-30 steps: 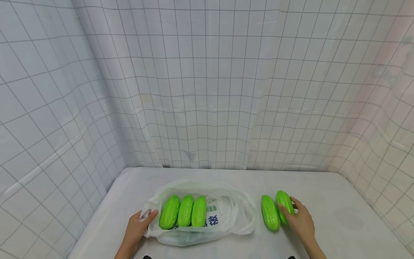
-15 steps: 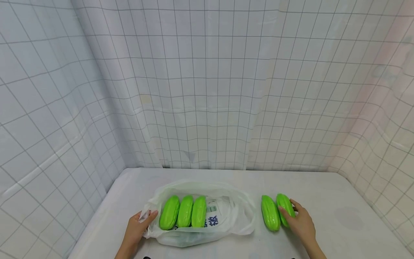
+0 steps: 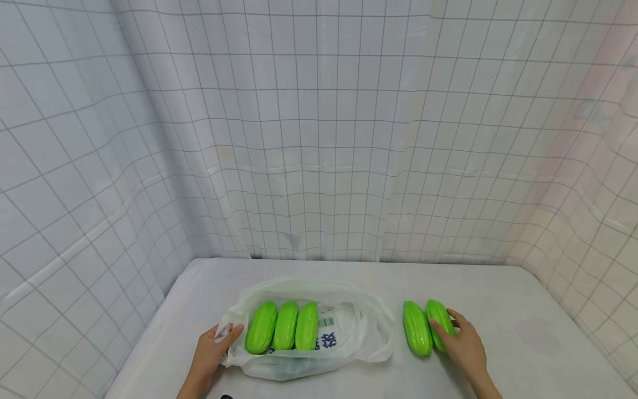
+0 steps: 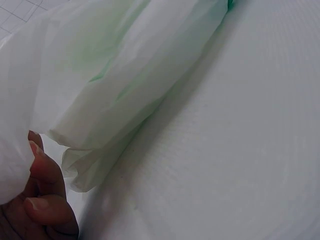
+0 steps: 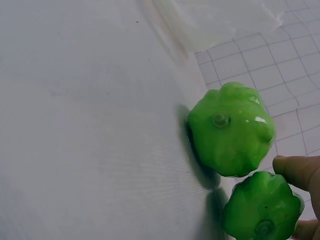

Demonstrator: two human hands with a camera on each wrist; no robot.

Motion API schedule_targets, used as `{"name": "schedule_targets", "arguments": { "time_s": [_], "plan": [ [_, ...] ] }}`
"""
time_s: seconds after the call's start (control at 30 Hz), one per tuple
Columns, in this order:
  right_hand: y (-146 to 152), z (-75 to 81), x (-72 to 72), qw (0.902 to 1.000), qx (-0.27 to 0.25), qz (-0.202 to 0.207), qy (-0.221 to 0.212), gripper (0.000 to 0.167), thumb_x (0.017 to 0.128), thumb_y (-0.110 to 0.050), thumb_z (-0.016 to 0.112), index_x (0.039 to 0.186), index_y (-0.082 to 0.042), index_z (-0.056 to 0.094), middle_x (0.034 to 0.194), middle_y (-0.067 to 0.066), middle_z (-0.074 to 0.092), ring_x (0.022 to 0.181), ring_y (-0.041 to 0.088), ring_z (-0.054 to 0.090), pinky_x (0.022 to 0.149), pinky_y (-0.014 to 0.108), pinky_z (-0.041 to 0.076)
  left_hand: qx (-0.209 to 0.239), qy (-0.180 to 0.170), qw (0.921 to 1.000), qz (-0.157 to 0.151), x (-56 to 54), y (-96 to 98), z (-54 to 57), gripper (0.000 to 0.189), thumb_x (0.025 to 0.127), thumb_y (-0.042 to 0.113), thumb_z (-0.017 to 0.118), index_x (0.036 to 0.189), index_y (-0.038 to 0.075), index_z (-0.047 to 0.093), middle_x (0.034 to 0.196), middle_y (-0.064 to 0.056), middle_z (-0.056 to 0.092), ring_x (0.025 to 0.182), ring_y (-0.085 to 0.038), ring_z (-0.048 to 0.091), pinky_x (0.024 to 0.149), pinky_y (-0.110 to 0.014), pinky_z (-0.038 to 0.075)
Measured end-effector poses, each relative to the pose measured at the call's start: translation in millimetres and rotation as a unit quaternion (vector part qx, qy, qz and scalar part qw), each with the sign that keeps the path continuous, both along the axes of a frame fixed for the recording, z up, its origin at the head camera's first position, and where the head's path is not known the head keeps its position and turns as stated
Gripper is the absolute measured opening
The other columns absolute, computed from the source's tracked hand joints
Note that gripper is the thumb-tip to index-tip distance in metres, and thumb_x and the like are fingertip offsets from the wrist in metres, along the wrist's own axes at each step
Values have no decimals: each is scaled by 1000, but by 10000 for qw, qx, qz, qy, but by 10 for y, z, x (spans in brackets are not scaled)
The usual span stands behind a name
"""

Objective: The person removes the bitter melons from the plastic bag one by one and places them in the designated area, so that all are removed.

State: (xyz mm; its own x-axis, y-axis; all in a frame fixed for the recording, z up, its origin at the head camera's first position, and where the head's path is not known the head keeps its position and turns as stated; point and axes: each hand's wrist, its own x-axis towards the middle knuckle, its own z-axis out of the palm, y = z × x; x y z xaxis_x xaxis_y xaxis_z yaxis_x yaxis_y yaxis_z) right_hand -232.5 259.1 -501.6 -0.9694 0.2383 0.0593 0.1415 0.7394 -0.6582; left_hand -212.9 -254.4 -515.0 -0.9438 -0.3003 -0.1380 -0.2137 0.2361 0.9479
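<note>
My left hand (image 3: 209,352) pinches the left edge of a white translucent plastic bag (image 3: 279,368), its mouth spread wide. Inside lie three glossy green bitter melons (image 3: 285,326) side by side on the left, with blue print and a barcode on the bag floor at their right. In the left wrist view, thumb and fingers (image 4: 47,210) meet at the thin film. My right hand (image 3: 466,346) grips a bitter melon (image 3: 438,318) on the table, thumb on one side and fingers on the other. Another bitter melon (image 3: 417,328) lies just left of it; the right wrist view shows their lobed ends.
The bag and the loose melons are on a white-covered table (image 3: 528,310). A white curtain (image 3: 319,138) with a dark grid hangs behind and at both sides. The bag's crumpled right end (image 3: 376,332) lies a short way left of the loose melons.
The bitter melon in my right hand has come slightly down and toward me, beside the other, then settled. The left hand and bag have hardly moved.
</note>
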Motion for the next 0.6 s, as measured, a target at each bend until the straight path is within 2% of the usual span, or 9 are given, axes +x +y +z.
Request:
{"name": "schedule_targets", "arguments": {
  "time_s": [0.2,0.43,0.6],
  "plan": [
    [3,-6,7,10000,-31,46,-55,82,88,-59,55,135,6,39,119,35,50,106,51,49,78,58,41,-52,14,10000,-9,5,-3,-8,45,83,44,71,95,1,60,93,-5,57,82,-16,47,70,-27,42],
    [4,-19,13,9999,-20,88,-76,83,88,-59,55,134,8,39,118,35,51,105,50,50,78,57,41,13,-51,10000,13,5,3,-4,43,82,44,72,90,3,59,83,-3,53,79,-16,47,66,-28,41],
    [3,-20,7,9999,-48,94,-97,86,87,-62,53,135,8,39,118,35,51,105,50,50,78,58,41,-43,-66,10000,15,3,7,11,46,82,45,71,93,2,60,86,-3,55,79,-16,47,67,-28,42]
  ]
}}
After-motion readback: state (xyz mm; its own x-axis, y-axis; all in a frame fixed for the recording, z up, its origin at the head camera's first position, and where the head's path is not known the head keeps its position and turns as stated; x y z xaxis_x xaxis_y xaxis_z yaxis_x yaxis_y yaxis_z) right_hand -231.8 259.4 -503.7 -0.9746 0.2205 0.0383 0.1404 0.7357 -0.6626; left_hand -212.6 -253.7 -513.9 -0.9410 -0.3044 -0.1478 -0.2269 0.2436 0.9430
